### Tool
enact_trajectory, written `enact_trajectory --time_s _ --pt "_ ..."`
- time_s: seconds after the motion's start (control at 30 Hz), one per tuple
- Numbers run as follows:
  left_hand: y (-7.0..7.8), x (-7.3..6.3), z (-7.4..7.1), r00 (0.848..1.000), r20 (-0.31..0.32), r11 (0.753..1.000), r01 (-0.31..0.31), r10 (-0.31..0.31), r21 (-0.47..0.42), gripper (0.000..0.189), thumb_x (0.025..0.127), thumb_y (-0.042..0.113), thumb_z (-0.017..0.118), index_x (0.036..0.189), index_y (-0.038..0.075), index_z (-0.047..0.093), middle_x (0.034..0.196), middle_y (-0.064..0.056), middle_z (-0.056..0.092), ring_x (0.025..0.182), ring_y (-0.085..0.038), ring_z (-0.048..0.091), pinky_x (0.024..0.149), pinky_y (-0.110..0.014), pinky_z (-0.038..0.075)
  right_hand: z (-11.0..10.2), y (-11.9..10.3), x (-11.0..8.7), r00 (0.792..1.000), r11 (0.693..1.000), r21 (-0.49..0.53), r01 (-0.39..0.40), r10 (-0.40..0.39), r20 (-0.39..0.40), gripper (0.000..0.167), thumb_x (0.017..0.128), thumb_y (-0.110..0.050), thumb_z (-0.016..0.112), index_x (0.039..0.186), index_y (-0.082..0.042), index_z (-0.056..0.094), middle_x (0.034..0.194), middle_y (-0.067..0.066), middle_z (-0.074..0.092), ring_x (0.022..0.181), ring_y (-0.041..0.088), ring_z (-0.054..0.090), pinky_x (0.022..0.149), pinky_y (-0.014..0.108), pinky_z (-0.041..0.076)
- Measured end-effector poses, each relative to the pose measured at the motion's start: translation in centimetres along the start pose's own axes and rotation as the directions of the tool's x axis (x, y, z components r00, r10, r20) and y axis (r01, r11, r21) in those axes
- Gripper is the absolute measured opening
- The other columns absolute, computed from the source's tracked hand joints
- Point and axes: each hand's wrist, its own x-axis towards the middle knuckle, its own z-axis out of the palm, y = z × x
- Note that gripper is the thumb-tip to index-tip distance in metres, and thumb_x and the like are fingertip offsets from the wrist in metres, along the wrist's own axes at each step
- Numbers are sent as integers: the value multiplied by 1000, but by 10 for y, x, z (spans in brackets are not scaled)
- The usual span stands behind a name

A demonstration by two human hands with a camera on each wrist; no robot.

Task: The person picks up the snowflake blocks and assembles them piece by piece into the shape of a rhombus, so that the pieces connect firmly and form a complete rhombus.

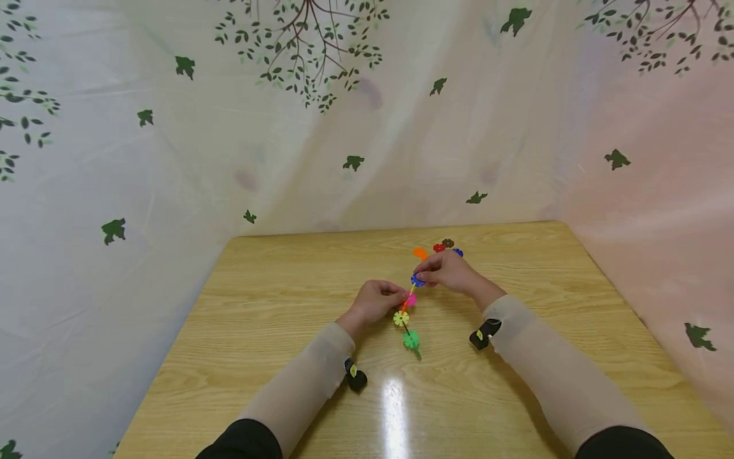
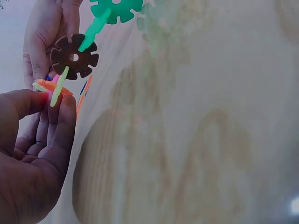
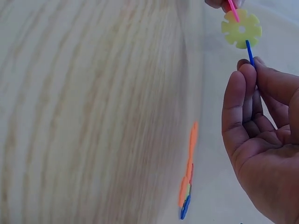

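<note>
A chain of notched plastic snowflake discs, slotted together edge to edge, runs between my hands. My left hand (image 1: 374,302) pinches the pink disc (image 1: 411,299) between thumb and fingers. Just beyond, my right hand (image 1: 451,270) pinches the blue disc (image 1: 417,280) at the far end. A yellow disc (image 3: 241,29) joins the pink and blue ones. Toward me the chain goes on with an orange disc, a pale yellow disc (image 1: 401,318), a brown disc (image 2: 74,57) and two green discs, the larger-looking green disc (image 1: 411,340) facing up. Fingers partly hide the pink and blue discs.
Past my right hand, near the table's back edge, lie loose discs: an orange disc (image 1: 420,253), a red disc (image 1: 439,247), a brown disc (image 1: 448,243) and a blue disc (image 1: 458,253). The wooden table (image 1: 275,274) meets a leaf-printed curtain (image 1: 401,185) behind.
</note>
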Motion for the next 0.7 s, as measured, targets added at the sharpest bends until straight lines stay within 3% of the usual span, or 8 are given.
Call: enact_trajectory --time_s 0.27,0.43,0.53,0.7 --pt "-2 0 1 999 -30 1000 -17 17 4 18 99 15 76 105 -1 78 88 -6 77 74 -10 69 67 -23 56 6 -2 2 1000 999 -46 9 -9 -3 14 101 -10 73 111 -4 80 92 6 78 87 33 72 79 44 61" --pt "-3 0 1 1000 -28 999 -11 9 -52 19 99 12 75 108 -4 76 93 -9 77 77 -12 71 71 -26 60 5 5 4 998 1000 9 -22 21 51 23 105 -9 65 125 -3 75 92 11 75 83 29 70 77 40 62" --pt "-4 0 0 1000 15 994 16 -15 -106 18 100 9 73 110 -6 74 95 -12 77 78 -15 73 73 -31 63 6 10 5 996 996 76 -46 40 85 29 105 -6 63 132 2 69 93 16 74 81 27 72 76 39 64" --pt "-2 2 -1 994 96 982 71 -55 -174 18 102 7 70 112 -8 72 93 -17 76 76 -20 75 74 -37 64 6 12 6 996 993 118 -33 23 85 20 102 -1 66 120 5 70 94 15 75 81 28 73 75 40 64"
